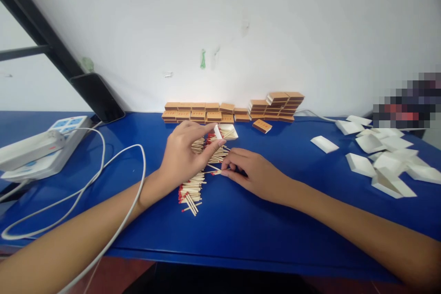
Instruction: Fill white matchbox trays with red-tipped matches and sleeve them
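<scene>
My left hand (184, 154) holds a small white matchbox tray (225, 132) pinched between thumb and fingers, tilted above a loose pile of red-tipped matches (193, 190) on the blue table (241, 220). My right hand (251, 172) rests just right of the pile, its fingers curled and pinching at a few matches near its fingertips. The two hands nearly touch over the pile.
Rows and stacks of closed brown matchboxes (237, 109) line the white wall. Several empty white trays (386, 161) lie at the right. A white power strip (41, 149) with looping cables (120, 179) and a leaning dark phone (98, 96) sit at the left.
</scene>
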Demonstrator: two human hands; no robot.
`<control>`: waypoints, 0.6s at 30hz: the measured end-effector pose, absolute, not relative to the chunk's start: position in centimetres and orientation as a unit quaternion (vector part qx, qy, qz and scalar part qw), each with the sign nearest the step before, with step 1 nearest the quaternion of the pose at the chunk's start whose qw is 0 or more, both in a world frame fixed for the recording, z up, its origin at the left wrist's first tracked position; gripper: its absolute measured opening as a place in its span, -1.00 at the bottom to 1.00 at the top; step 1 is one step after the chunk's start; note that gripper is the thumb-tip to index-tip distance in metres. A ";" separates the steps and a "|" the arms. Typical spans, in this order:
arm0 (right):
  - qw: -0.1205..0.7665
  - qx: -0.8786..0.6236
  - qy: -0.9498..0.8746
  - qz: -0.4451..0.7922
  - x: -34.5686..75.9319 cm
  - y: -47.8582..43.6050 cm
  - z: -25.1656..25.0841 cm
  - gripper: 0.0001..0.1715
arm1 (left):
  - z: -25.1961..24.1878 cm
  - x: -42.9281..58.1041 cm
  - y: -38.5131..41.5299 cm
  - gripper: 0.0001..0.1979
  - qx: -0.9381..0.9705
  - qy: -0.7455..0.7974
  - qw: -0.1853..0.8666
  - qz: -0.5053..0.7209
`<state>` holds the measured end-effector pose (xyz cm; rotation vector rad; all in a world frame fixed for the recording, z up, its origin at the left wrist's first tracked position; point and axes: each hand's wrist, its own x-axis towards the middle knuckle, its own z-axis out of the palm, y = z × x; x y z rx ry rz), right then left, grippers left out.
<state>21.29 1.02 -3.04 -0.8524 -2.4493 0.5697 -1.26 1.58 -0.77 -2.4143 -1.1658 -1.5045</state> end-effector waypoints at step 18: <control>0.182 -0.380 -0.875 0.240 22.7 0.2 -1.8 -0.90 | -0.9 -1.1 1.6 -0.67 -0.799 -0.368 0.045 -0.473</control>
